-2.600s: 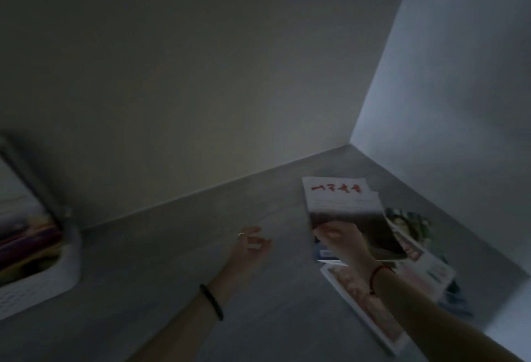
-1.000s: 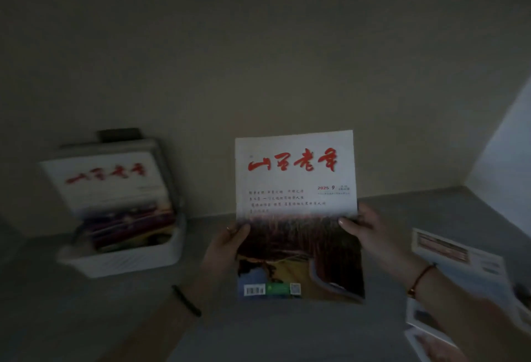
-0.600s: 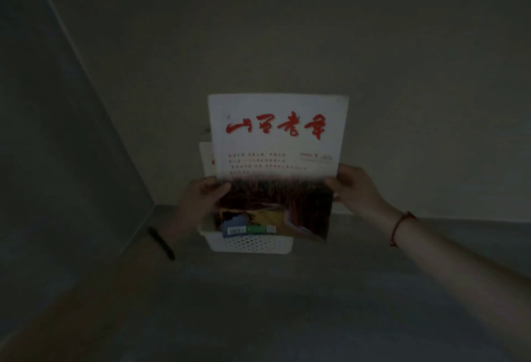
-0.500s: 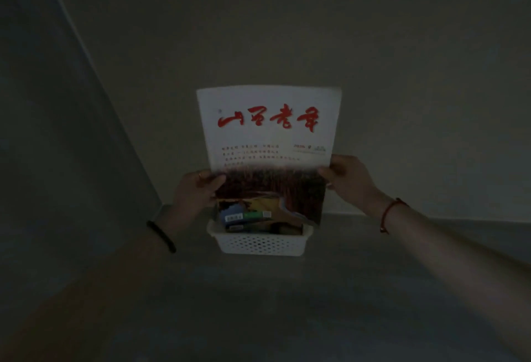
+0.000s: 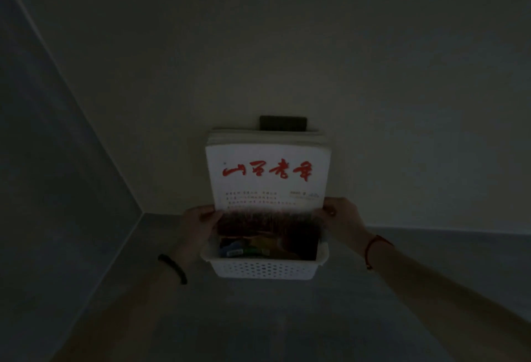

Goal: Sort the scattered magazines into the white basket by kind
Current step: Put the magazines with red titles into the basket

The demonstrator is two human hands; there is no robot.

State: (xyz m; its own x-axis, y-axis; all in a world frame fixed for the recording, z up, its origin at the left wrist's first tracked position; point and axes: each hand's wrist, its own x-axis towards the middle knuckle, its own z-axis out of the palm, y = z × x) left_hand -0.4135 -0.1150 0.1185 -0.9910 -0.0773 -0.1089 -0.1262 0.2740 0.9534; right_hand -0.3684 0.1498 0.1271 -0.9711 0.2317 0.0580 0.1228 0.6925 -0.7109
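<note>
Single head view (no second), facing forward and down toward far wall (image 5: 287, 45), corner far left.

In the dim centre of the frame, a magazine (image 5: 268, 186) with red brush lettering is standing upright in the white basket (image 5: 264, 268), fronting a stack of others (image 5: 267, 137). The left hand (image 5: 198, 225) is pinching its left edge, the right hand (image 5: 339, 218) its right edge. A dark plate (image 5: 283, 123) is showing on the wall just above.
</note>
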